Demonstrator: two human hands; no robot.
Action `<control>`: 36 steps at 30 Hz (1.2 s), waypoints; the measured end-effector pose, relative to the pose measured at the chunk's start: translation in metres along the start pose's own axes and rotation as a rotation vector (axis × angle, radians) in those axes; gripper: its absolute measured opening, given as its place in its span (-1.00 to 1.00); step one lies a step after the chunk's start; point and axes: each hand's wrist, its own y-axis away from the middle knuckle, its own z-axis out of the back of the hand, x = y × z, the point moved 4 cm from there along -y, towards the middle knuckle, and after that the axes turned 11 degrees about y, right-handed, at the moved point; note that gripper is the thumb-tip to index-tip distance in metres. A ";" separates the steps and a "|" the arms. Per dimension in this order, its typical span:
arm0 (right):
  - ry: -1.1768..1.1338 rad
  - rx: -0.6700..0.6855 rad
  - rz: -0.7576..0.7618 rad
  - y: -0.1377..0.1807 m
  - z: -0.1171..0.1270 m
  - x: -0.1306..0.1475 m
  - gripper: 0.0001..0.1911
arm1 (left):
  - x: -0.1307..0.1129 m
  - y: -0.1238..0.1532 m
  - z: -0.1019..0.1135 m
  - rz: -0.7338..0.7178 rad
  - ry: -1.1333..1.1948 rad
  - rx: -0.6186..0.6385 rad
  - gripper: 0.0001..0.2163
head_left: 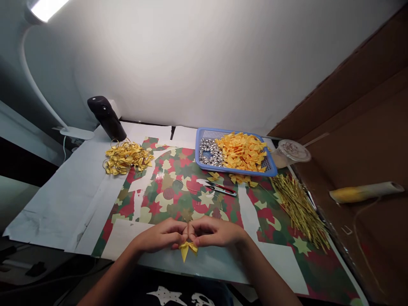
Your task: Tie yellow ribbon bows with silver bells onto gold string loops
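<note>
My left hand point(167, 235) and my right hand point(215, 231) meet at the table's near edge, fingertips pinched together. Between them is a yellow ribbon bow point(185, 250), its pointed tails hanging down below the fingers. The knot is hidden behind my fingertips. Thread snips point(223, 189) with red and black parts lie on the patterned sheet beyond my hands. A blue plastic basket point(236, 171) behind them contains yellow ribbon pieces point(244, 151) and a heap of silver beads point(209, 152).
Gold-corded yellow bows point(127, 157) are piled at the left. Gold cords point(301, 210) lie in a bundle at the right, near a clear plastic tub point(293, 151) and a cardboard wall point(366, 153). A black cylindrical object point(107, 119) and a white lamp point(32, 76) stand at the back left.
</note>
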 end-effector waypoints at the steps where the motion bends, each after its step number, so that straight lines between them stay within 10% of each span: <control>1: 0.008 -0.005 -0.003 0.000 0.000 0.000 -0.60 | 0.000 0.000 0.000 -0.005 0.002 0.001 -0.86; 14: 0.171 -0.303 -0.076 0.008 0.015 0.003 -0.62 | 0.005 0.002 0.006 -0.286 0.188 -0.220 -0.76; 36: 0.215 -0.502 -0.102 0.010 0.021 0.008 -0.64 | 0.014 0.000 0.018 -0.271 0.381 -0.414 -0.59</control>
